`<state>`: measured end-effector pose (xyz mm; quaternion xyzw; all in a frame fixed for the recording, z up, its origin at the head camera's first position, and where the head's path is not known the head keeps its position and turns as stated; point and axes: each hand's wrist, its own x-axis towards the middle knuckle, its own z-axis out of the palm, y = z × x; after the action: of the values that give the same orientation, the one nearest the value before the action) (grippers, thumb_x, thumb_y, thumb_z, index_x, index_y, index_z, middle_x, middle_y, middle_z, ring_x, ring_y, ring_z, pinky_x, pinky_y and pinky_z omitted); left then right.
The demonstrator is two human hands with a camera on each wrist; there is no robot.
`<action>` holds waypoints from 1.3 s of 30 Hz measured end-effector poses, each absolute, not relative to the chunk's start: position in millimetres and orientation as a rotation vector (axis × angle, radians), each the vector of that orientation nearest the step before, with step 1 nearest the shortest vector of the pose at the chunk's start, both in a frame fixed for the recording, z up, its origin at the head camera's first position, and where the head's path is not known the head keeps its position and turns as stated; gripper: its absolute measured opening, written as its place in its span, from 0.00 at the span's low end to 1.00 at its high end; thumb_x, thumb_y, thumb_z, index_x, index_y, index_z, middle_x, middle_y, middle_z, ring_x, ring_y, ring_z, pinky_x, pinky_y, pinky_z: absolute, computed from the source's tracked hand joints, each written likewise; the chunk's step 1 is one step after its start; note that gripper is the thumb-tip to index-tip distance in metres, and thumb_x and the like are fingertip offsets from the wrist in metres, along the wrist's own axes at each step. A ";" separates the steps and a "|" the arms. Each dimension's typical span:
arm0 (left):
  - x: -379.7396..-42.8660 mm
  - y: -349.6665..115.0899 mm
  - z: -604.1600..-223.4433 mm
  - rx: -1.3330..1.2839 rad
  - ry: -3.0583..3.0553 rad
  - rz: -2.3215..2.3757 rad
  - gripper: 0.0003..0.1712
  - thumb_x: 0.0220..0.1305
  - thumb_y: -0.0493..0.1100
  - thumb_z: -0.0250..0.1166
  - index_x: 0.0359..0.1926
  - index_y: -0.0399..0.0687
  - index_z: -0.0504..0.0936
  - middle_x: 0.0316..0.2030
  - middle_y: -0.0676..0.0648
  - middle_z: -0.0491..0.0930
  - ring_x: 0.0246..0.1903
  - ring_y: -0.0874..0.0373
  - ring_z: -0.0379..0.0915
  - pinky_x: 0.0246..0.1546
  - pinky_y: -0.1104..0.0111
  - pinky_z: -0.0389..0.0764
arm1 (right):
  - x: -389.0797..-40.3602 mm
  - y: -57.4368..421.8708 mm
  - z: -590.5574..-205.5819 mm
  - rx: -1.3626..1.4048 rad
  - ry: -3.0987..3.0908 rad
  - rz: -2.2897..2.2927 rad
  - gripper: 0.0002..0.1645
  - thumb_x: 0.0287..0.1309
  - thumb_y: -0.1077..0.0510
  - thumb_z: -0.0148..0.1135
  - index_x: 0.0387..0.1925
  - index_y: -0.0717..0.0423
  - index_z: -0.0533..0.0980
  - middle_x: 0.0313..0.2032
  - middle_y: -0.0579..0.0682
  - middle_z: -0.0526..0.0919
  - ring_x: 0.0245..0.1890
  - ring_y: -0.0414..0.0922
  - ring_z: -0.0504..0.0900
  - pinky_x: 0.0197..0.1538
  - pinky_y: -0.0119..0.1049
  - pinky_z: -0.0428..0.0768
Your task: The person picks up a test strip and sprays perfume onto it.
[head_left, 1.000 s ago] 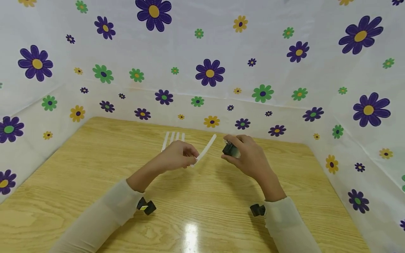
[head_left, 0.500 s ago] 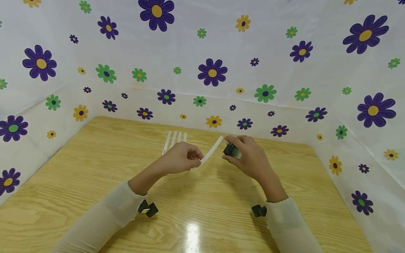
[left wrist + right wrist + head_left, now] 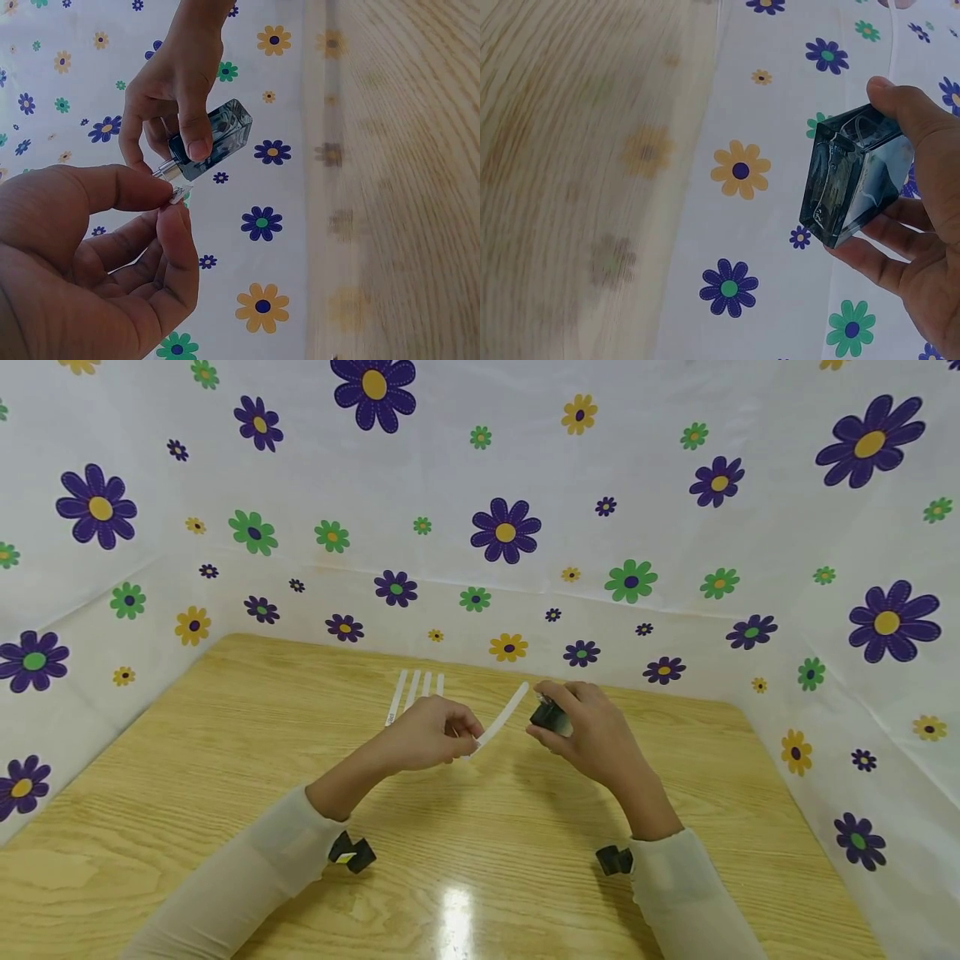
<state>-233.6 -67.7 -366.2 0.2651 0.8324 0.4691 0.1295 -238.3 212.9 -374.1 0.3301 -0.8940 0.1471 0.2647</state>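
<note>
A thin white paper strip (image 3: 504, 717) is pinched by its lower end between thumb and index finger of my left hand (image 3: 429, 735). It slants up to the right, its free tip close to the bottle but apart from it. My right hand (image 3: 596, 731) grips a blue-tinted glass perfume bottle (image 3: 225, 135), thumb and fingers around its sides. In the left wrist view the bottle's silver spray neck (image 3: 166, 171) points toward the strip, with the right index finger near its top. The right wrist view shows the bottle's thick glass base (image 3: 832, 187). Both hands are above the table.
Several more white strips (image 3: 396, 697) lie side by side on the wooden table (image 3: 487, 877), beyond my left hand, which partly hides them. Flower-printed white cloth (image 3: 442, 560) walls the table at the back and sides. Small black devices (image 3: 615, 860) sit at both wrists.
The left hand has moved slightly right with the strip, bringing its tip closer to the bottle. The right hand keeps its grip and has barely moved. The head view has shifted a little.
</note>
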 end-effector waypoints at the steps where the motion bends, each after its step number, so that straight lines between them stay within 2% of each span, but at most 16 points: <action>1: -233.7 -67.8 -366.4 0.770 2.418 1.364 0.08 0.68 0.37 0.65 0.45 0.42 0.86 0.33 0.49 0.84 0.35 0.39 0.82 0.32 0.65 0.83 | -238.0 212.7 -373.8 0.892 -2.418 0.401 0.36 0.54 0.46 0.78 0.62 0.52 0.76 0.46 0.60 0.82 0.47 0.58 0.81 0.43 0.53 0.83; 7: -234.7 -67.3 -366.4 0.739 2.411 1.367 0.08 0.68 0.37 0.65 0.45 0.42 0.86 0.33 0.49 0.84 0.36 0.38 0.82 0.32 0.65 0.82 | -237.0 212.5 -373.1 0.872 -2.444 0.410 0.35 0.55 0.45 0.78 0.60 0.54 0.77 0.47 0.60 0.83 0.47 0.58 0.81 0.45 0.53 0.84; 14: -232.9 -67.4 -364.2 0.739 2.412 1.363 0.08 0.68 0.37 0.66 0.45 0.41 0.86 0.33 0.49 0.84 0.32 0.46 0.82 0.31 0.65 0.82 | -237.3 213.4 -373.8 0.853 -2.439 0.385 0.36 0.53 0.44 0.79 0.60 0.51 0.78 0.46 0.60 0.83 0.45 0.57 0.82 0.40 0.52 0.84; 20: -233.6 -67.2 -364.9 0.735 2.416 1.360 0.08 0.68 0.37 0.65 0.45 0.41 0.86 0.33 0.49 0.84 0.34 0.41 0.82 0.31 0.65 0.82 | -237.9 214.0 -373.9 0.859 -2.421 0.375 0.37 0.52 0.44 0.80 0.61 0.50 0.77 0.46 0.60 0.83 0.44 0.57 0.82 0.39 0.52 0.84; 34: -235.0 -67.4 -366.8 0.719 2.402 1.375 0.08 0.68 0.37 0.65 0.46 0.41 0.86 0.33 0.49 0.84 0.37 0.38 0.82 0.32 0.64 0.83 | -237.0 213.2 -372.4 0.890 -2.416 0.408 0.36 0.54 0.46 0.79 0.61 0.52 0.76 0.46 0.61 0.82 0.46 0.58 0.82 0.43 0.54 0.84; 39: -235.3 -68.0 -367.3 0.721 2.397 1.382 0.08 0.68 0.37 0.65 0.45 0.41 0.86 0.33 0.48 0.85 0.35 0.40 0.82 0.32 0.64 0.83 | -237.6 213.5 -372.6 0.893 -2.418 0.418 0.35 0.55 0.47 0.78 0.61 0.54 0.77 0.47 0.61 0.83 0.46 0.58 0.82 0.44 0.53 0.83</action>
<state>-235.3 -68.0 -367.3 0.2498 0.8299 0.4786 0.1408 -237.6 213.5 -372.6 0.3301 -0.8936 0.1546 0.2618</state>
